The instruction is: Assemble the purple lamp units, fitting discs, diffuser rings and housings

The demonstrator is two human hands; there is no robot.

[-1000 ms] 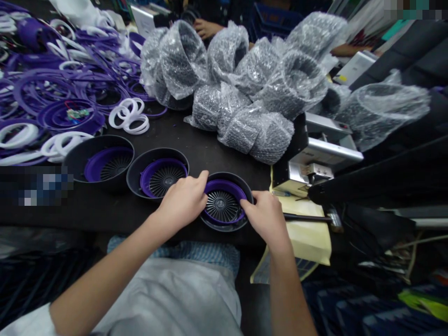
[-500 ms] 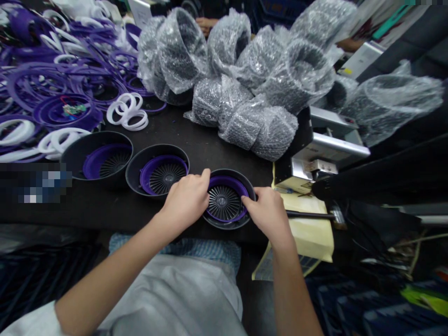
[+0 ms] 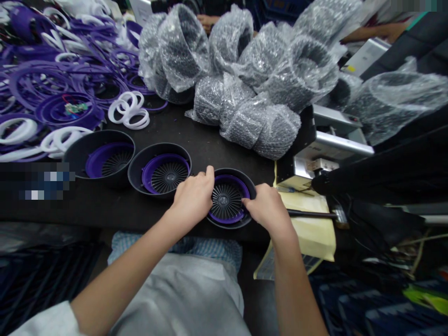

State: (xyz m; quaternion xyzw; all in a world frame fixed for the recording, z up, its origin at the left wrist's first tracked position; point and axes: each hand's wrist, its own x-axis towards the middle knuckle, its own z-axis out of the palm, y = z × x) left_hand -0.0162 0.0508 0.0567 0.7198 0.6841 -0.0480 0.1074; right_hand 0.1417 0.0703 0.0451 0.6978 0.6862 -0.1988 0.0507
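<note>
Right now I'm watching, on the black workbench (image 3: 171, 133), a light, stiff-looking black plastic bowl (image 3: 227, 200) nearest the person, best held by its rim, where the left hand (image 3: 192, 198) and right hand (image 3: 268, 207) are gripping from either side, fingers curled in beside the purple ring (image 3: 229, 179) around the slotted grille (image 3: 227, 200).

The left hand (image 3: 192, 198) and right hand (image 3: 266, 207) hide parts of the bowl (image 3: 245, 179). Bubble wrap (image 3: 245, 126) obscures what it covers, a pixelated patch (image 3: 38, 184) masks the table's left side, a circuit board (image 3: 75, 108) is too small to read, and the top edge cuts off a co-worker's hand (image 3: 209, 22).
</note>
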